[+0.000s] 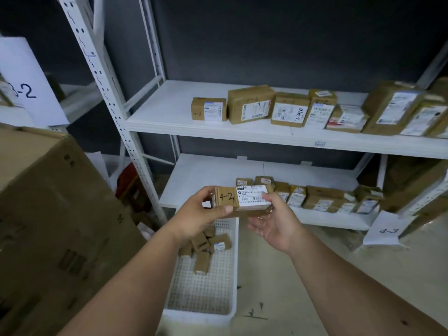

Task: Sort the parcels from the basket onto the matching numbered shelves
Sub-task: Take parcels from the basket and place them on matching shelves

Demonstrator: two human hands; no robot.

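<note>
both hands (201, 209) gripping a parcel (242, 198), white shelves (169, 117), dark wall (278, 37), pale floor (278, 275)

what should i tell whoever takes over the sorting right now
Left hand grips the left end of a parcel marked 4-2 or 4-3; the last digit is unclear. Right hand pinches its right end.
Done: parcels already line the upper shelf, tagged 4-2, and the lower shelf, by the 4-3 sign.
Left: confirm the number, shelve this parcel, then sort the few small parcels in the white basket on the floor.
</note>
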